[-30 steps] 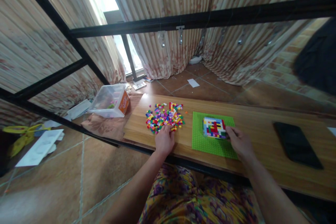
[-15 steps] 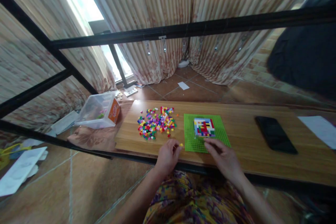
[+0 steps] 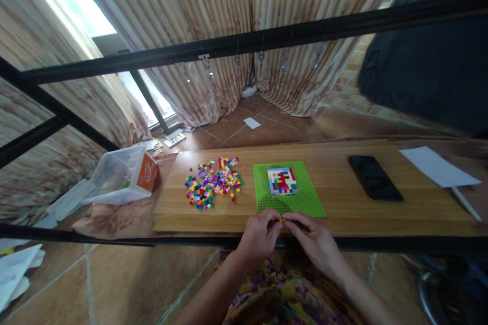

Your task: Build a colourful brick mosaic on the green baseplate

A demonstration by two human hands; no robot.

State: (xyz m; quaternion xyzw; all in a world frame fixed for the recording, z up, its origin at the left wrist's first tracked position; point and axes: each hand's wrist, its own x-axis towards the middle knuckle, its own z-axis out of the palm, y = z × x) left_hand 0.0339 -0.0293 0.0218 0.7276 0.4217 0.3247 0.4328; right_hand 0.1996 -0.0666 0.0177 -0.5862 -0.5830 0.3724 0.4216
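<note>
My left hand (image 3: 259, 233) and my right hand (image 3: 310, 233) meet at the table's front edge, fingertips pinched together around a small yellow toy brick (image 3: 282, 220). Just beyond them lies a green baseplate (image 3: 307, 195). On it sits a square build of bricks (image 3: 282, 181) in white, red, blue, yellow and other colours. To the left, a loose pile of small coloured bricks (image 3: 213, 183) is spread over the wooden table (image 3: 343, 218). The fingers hide part of the yellow brick.
A clear plastic box (image 3: 118, 177) with an orange label stands at the table's left end. On the right lie a black phone (image 3: 375, 177), white paper (image 3: 438, 165) and a white pen-like stick (image 3: 467, 204). A black metal bar (image 3: 229, 45) crosses beyond the table.
My left hand has moved right with the yellow brick, and my right hand has drawn back from the build to meet it. The camera view has turned to the right.
</note>
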